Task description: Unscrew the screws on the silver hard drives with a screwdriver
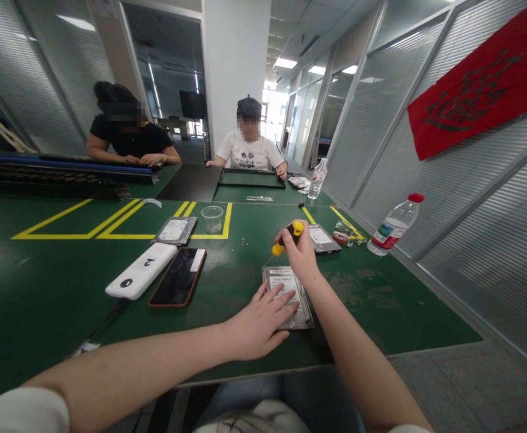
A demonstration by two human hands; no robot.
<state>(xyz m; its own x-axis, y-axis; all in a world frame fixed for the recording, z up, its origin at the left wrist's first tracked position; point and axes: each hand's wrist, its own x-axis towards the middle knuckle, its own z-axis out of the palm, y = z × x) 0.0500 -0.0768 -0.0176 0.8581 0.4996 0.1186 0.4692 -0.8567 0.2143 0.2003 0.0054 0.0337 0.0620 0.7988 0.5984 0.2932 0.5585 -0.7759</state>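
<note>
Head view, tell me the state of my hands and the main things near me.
Nearest hard drive: flat, label up.
Left hand: palm down on that drive, fingers spread.
Screwdriver: tip pointing down, contact unclear.
Right hand: closed around the screwdriver's handle.
Smartphone: flat, screen dark.
White power bank: flat, cable at near end.
Clear plastic cup: upright.
Red-capped bottle: upright, cap on.

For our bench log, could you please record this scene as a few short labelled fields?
left hand: spread across a silver, rectangular, white-labelled hard drive
right hand: gripping a yellow-and-black screwdriver, tip near the drive's far left corner
left side: black-screened, orange-edged phone; white oblong device
right side: red-capped clear plastic bottle
surface: green table with yellow tape
</note>
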